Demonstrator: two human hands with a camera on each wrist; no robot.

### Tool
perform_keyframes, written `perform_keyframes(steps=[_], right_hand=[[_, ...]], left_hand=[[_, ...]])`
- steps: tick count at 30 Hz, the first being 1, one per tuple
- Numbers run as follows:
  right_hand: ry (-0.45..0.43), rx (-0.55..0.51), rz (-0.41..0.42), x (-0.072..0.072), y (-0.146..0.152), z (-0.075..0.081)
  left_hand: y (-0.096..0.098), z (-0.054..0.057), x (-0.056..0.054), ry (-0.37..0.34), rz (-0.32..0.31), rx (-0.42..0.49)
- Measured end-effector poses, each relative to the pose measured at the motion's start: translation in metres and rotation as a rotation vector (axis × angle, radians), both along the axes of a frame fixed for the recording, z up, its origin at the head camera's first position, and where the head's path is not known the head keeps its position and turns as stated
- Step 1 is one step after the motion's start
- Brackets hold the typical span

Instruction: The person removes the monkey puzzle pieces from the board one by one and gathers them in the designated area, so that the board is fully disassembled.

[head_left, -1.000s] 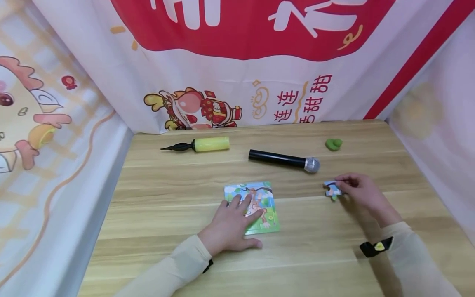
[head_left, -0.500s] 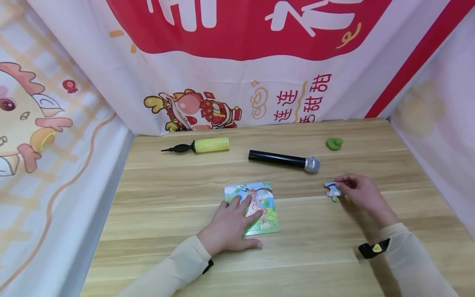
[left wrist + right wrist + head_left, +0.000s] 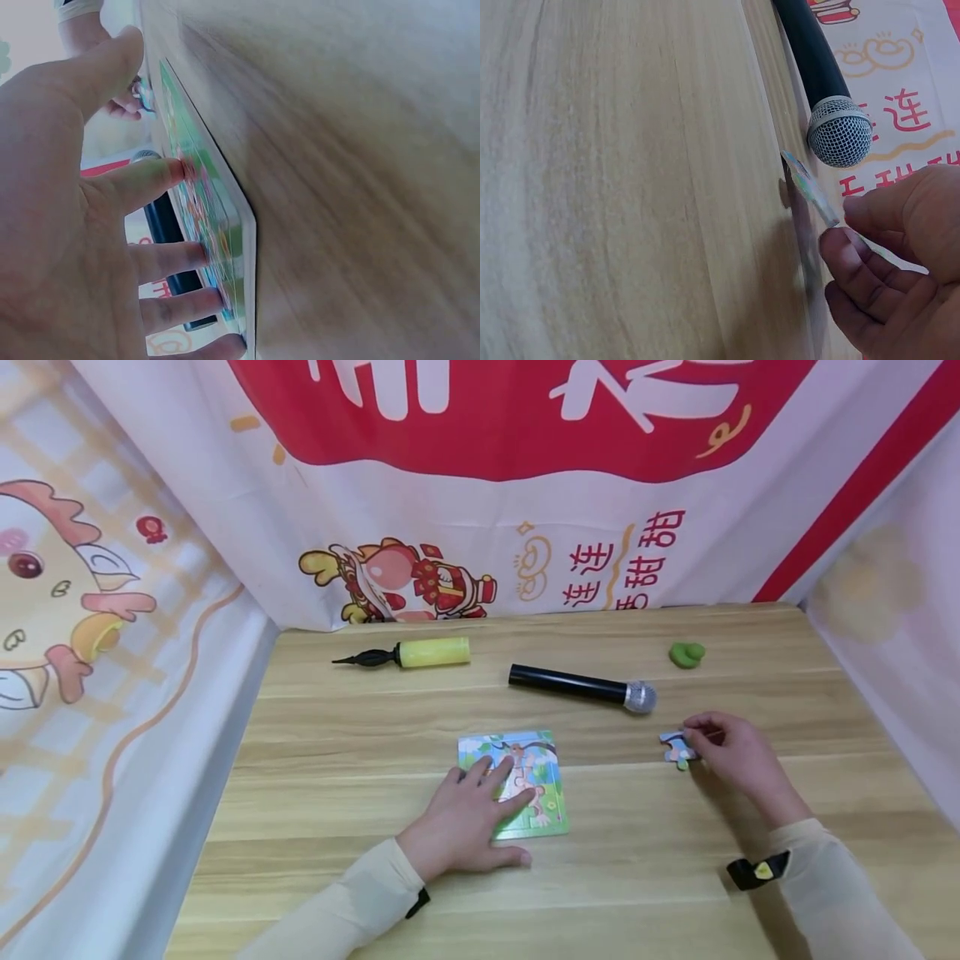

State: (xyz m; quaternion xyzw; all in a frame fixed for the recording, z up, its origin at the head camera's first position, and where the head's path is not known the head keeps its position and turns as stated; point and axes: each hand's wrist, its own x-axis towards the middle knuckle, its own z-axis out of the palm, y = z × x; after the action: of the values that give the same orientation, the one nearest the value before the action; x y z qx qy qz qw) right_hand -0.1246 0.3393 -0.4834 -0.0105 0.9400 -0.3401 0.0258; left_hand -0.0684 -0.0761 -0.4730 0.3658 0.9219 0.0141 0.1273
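Observation:
On the table lies a square jigsaw puzzle point(image 3: 551, 768) with a cartoon animal on a blue and green ground. My left hand point(image 3: 467, 822) rests over its left part, fingers spread and fingertips touching the picture. In the left wrist view the fingertips meet the face of the puzzle point(image 3: 217, 202), while the thumb stays off it. To the right, my right hand point(image 3: 738, 760) pinches a jigsaw piece point(image 3: 675, 750) between thumb and fingers. The right wrist view has this piece point(image 3: 810, 187) tilted, nearly edge-on, close over the table.
A black microphone point(image 3: 573, 683) with a silver head lies behind the puzzle. Farther left is a yellow hand pump point(image 3: 431, 652) with a black nozzle. A small green object point(image 3: 686, 653) sits at the back right. Printed cloth point(image 3: 510, 543) hangs along the table's back edge.
The head view has shifted slightly, moving everything in it a little. Both hands keep their places, the left on the puzzle and the right holding the jigsaw piece.

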Motion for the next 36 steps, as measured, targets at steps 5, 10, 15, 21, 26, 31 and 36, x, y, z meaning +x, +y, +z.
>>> perform_keyframes(steps=[5, 10, 15, 21, 26, 31, 36], right_hand=[[0.195, -0.018, -0.036, 0.004, -0.025, -0.001], [0.298, -0.098, 0.071, 0.005, -0.076, 0.002], [0.206, -0.076, 0.271, -0.007, -0.131, 0.01], [0.136, 0.076, 0.499, -0.02, -0.191, 0.001], [0.17, 0.189, 0.535, -0.023, -0.208, -0.002], [0.172, 0.222, 0.53, -0.027, -0.215, -0.003], [0.141, 0.249, 0.532, -0.028, -0.219, 0.0]], left_hand=[[-0.002, 0.0, 0.003, 0.004, 0.024, 0.025], [-0.008, -0.001, 0.008, -0.006, 0.061, 0.043], [-0.012, -0.002, 0.016, 0.018, 0.053, 0.038], [-0.014, -0.007, 0.021, 0.07, 0.029, 0.008], [-0.013, -0.009, 0.019, 0.108, -0.012, -0.002], [-0.017, -0.009, 0.02, 0.135, -0.044, -0.015], [-0.017, -0.009, 0.021, 0.162, -0.063, 0.011]])
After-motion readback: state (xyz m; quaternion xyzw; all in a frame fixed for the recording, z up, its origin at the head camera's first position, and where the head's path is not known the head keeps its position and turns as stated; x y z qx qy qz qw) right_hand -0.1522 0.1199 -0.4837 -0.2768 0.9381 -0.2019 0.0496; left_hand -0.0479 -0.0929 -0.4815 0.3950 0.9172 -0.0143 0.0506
